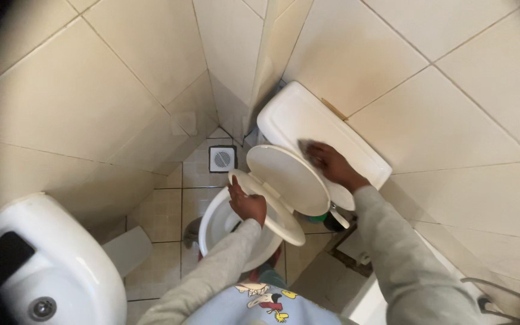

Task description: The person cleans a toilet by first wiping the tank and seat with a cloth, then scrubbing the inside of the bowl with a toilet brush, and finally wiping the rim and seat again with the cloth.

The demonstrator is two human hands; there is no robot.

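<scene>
head view, looking straight down into a small tiled bathroom. left hand (247,203) clamped on the raised toilet seat (275,210), fingers wrapped over its rim, propping it up off the bowl (221,225). right hand (330,165) pressed flat-ish on something small and greyish, probably a cloth or sponge (306,146), right where the lid (287,177) leans back against the cistern (314,129). can't tell how tightly closed on it, just looks pinched under the fingertips.

moving outward: white cistern tucked up against the beige wall tiles (452,120), bowl below with seat and lid both tipped up, square floor drain (222,158) just beyond on the floor. white basin (49,265) down in the lower left corner, well apart from the toilet. grey sleeves on both arms, something green (316,217) peeking out under the lid near the base.

to do this bit well, going by the look of it: keep the left hand steady so seat and lid don't flop down on the wiping hand, work the cloth in short overlapping strokes along the cistern top and down the lid face, get into the hinge gap where grime collects, and don't lean weight on the lid since it only rests against the tank. 2 hands, 1 bracing, 1 wiping.
</scene>
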